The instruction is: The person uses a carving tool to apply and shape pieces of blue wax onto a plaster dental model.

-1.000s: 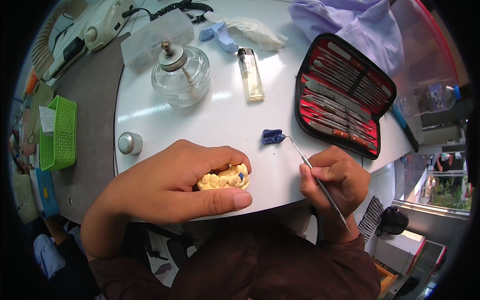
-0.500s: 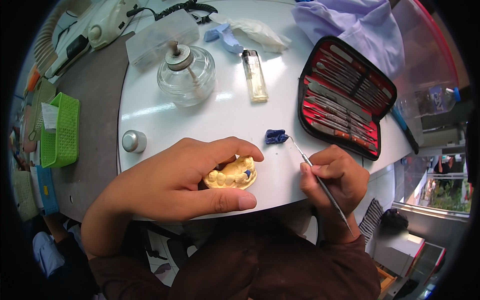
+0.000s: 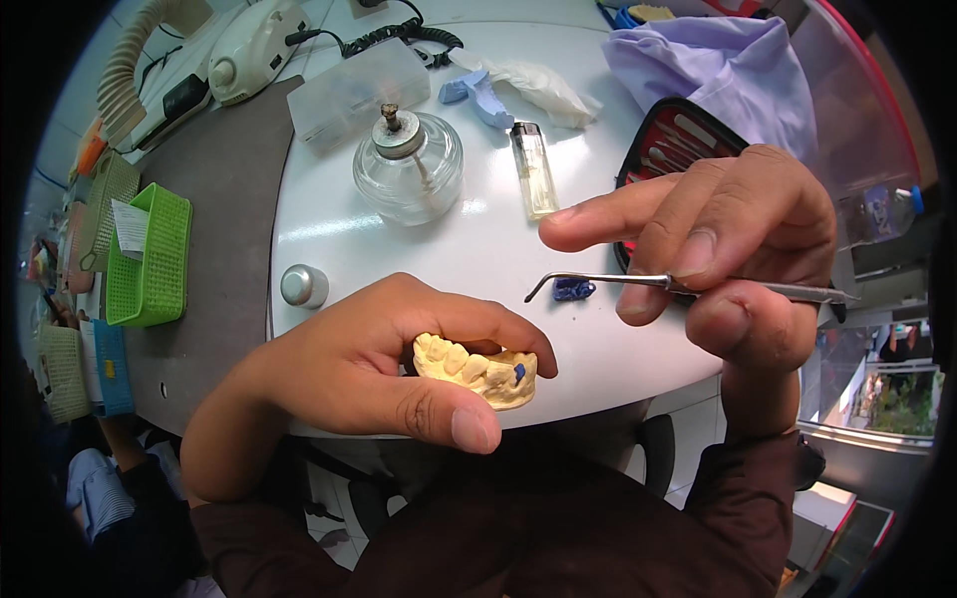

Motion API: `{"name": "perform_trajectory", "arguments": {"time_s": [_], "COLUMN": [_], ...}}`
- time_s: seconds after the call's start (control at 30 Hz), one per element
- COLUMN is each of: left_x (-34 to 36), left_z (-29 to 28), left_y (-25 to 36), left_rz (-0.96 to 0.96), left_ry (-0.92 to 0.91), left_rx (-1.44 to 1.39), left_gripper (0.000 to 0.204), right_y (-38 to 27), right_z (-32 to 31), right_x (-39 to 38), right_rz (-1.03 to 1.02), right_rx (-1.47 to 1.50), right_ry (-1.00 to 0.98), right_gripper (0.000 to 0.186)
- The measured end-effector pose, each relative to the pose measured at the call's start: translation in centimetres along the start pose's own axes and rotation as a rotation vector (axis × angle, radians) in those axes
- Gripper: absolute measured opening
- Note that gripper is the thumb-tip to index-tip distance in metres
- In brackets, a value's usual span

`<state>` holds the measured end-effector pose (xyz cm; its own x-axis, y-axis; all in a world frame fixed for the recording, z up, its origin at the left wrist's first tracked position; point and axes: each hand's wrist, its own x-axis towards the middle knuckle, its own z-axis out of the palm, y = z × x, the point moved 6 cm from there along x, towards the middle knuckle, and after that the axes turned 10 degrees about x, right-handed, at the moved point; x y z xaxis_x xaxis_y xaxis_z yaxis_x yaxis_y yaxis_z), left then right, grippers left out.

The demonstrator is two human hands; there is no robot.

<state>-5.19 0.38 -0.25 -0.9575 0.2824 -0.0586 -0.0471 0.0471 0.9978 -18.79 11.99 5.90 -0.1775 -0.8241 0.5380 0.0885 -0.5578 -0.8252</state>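
My left hand (image 3: pixel 399 364) is closed around a yellowish plaster dental cast (image 3: pixel 474 371), its row of teeth facing up. A small spot of blue wax (image 3: pixel 519 372) sits on one tooth of the cast. Raised above the table on the right, my right hand (image 3: pixel 733 259) pinches a thin metal wax carving instrument (image 3: pixel 608 279) between thumb and fingers, its index finger stretched out. The bent tip points left, apart from the cast. Behind the instrument lies a dark blue lump of wax (image 3: pixel 573 290), partly covered by it.
A glass spirit lamp (image 3: pixel 409 174), unlit, and a clear lighter (image 3: pixel 534 171) stand beyond my hands. The lamp's metal cap (image 3: pixel 303 286) is at left. My right hand partly hides an open instrument case (image 3: pixel 670 145). Further left is a green basket (image 3: pixel 150 254).
My right hand has risen from the blue wax lump, turning the instrument from steep to nearly level. My left hand has tilted the cast and shifted it slightly right.
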Motion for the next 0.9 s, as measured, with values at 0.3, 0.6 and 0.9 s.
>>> {"name": "perform_trajectory", "arguments": {"time_s": [0.3,0.6,0.9], "left_x": [0.0,-0.2,-0.2], "left_z": [-0.1,0.1,0.3], "left_y": [-0.7,-0.3,-0.3], "left_rz": [-0.061,-0.065,-0.04], "left_ry": [0.024,-0.001,0.001], "left_rx": [-0.081,-0.165,-0.208], "left_gripper": [0.045,0.041,0.04], "right_y": [3.6,3.6,3.3], "right_z": [0.0,0.6,1.0], "right_x": [-1.1,-1.4,-1.4], "right_rz": [0.045,0.05,0.057], "right_rx": [0.245,0.293,0.234], "right_ry": [-0.004,-0.067,-0.065], "right_gripper": [0.023,0.024,0.022]}}
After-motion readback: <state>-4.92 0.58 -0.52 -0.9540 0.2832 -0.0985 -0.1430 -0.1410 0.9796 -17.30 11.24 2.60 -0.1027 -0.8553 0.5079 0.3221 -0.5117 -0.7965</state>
